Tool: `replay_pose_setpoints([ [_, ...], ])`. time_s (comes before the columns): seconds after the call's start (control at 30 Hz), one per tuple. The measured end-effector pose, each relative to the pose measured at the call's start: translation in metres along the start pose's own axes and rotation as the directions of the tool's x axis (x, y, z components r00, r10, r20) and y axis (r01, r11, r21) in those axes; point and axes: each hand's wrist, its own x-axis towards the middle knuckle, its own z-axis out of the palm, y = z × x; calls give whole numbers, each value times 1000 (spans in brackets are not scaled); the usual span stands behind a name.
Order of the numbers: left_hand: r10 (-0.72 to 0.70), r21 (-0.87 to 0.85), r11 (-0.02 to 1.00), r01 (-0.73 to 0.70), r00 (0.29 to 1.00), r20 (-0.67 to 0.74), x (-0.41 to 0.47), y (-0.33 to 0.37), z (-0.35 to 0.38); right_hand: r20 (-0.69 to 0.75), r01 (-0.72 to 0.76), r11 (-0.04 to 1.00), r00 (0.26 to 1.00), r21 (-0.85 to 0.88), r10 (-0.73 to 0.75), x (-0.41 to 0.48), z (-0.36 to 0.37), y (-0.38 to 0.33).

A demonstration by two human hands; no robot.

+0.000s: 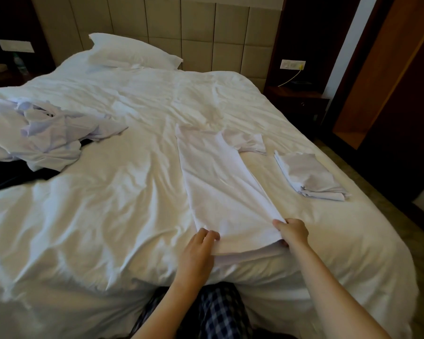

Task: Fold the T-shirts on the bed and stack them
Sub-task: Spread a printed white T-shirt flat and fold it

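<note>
The T-shirt (220,189) in hand lies flat on the bed (108,192) as a long narrow strip that runs straight away from the fingers, its hem at the near edge of the mattress. The left hand (198,245) pinches the hem's left corner, fingers (211,234) curled down on top of the cloth. The right hand (293,233) grips the right corner, thumb over the top layer and the other fingers tucked beneath. Both hands are closed on the fabric, with the hem drawn fairly taut between them. At the far end of the strip, well beyond the fingers, one sleeve (251,143) pokes out to the right and is not tucked in.

By the look of it the lengthwise fold is made and the crosswise fold is the step in hand. The next move calls for lifting the hem and carrying it away from the body toward the collar, with both corners kept level so the edges meet, and probably turning that loose sleeve in first.

Beyond the right fingers and a little to their right sits the folded stack (309,177), apart from the strip, where this shirt should land. Far off past the left fingers lies the crumpled pile (42,135) of unfolded shirts, partly over a dark garment (10,177). A pillow (132,51) rests at the head of the bed.
</note>
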Motion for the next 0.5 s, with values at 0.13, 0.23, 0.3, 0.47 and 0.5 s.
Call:
replay_pose_setpoints([
  [0.13,212,131,972,-197,971,-112,-17,-1,-5,-23,46,996,999,-75,-48,-3,2,9],
  [0.23,112,157,981,-112,994,14,-33,-7,7,-91,65,980,992,-189,-83,-9,5,14],
  [0.3,39,152,987,-49,997,70,-36,-12,13,-116,76,968,988,-240,-106,-10,5,19],
  [0.47,-131,-145,978,147,985,115,-35,-10,7,-17,82,994,996,-65,-83,-8,-2,19],
  [0.5,-278,-285,910,300,954,114,-32,-4,3,-13,80,996,997,-28,-81,-9,-4,19],
])
